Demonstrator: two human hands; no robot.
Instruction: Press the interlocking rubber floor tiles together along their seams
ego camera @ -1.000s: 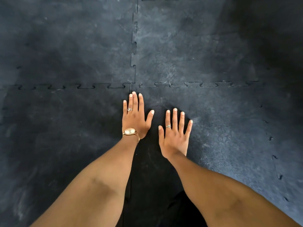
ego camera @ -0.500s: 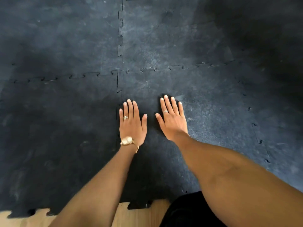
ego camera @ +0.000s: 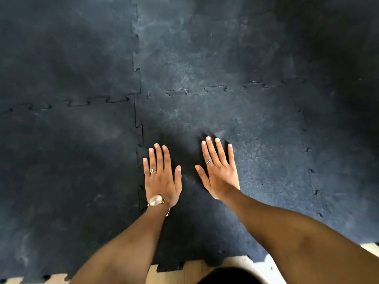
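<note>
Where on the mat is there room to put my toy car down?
Lots of bare mat: the tile left of the upright seam, both far tiles beyond the cross seam, and the patch right of the right hand, out to the next seam. It is crowded only near the left hand and between the two hands.

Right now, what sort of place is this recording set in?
Probably an indoor room getting gym-style flooring: dark interlocking rubber tiles with puzzle-cut seams lie over a light wood floor, and both hands rest flat on them.
</note>
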